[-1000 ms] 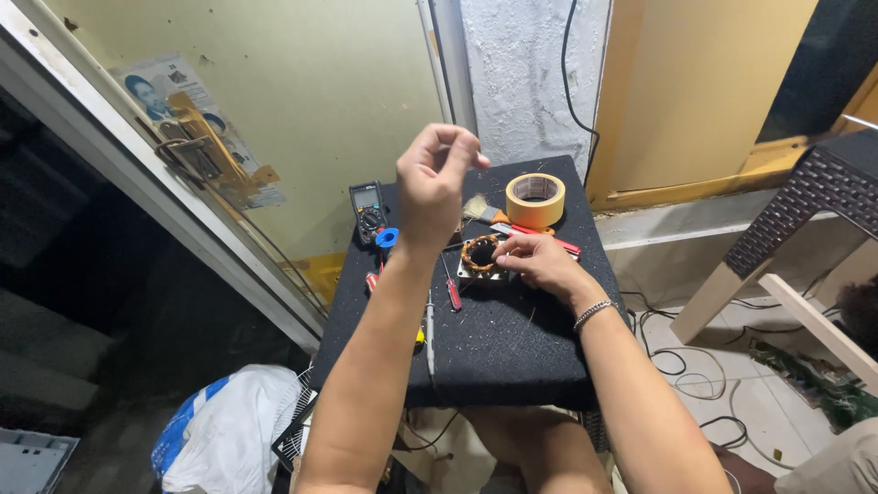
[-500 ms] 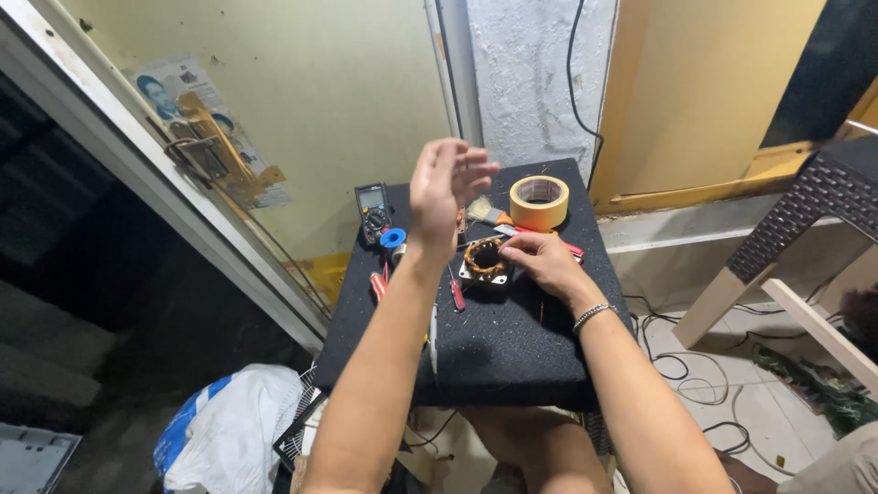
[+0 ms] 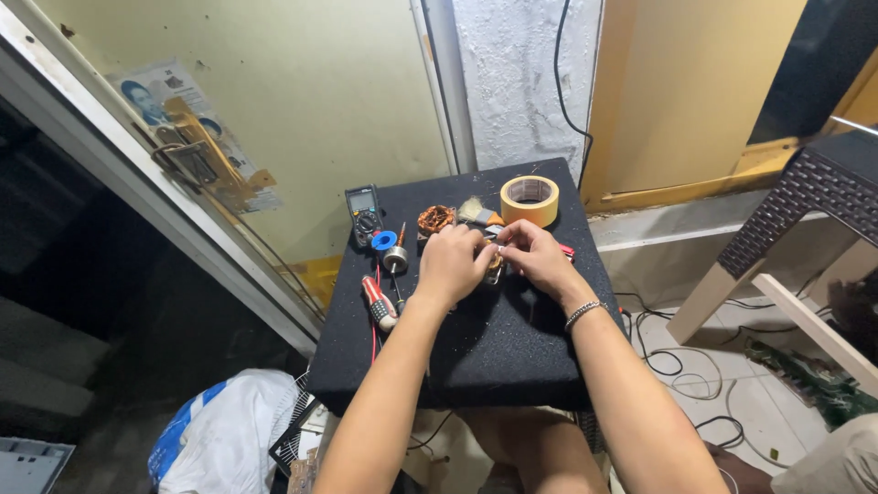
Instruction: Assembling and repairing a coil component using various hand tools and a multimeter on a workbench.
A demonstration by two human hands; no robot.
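The black board (image 3: 476, 338) looks covered in matt, rough cloth like felt, with small light specks on it. The tape roll (image 3: 530, 200) is yellowish paper, matt. The multimeter (image 3: 364, 214) has a dark plastic body with a slightly glossy face. The screwdriver (image 3: 379, 303) has a glossy red and white plastic handle. The coil (image 3: 435, 219) shines like copper wire. The bracelet (image 3: 580, 313) seems to be metal beads, but it is small. The wall (image 3: 521, 82) behind is rough white plaster.

Tape roll (image 3: 530, 199), multimeter (image 3: 364, 213) and screwdriver (image 3: 379, 303) crowd the board's (image 3: 476, 357) far half.
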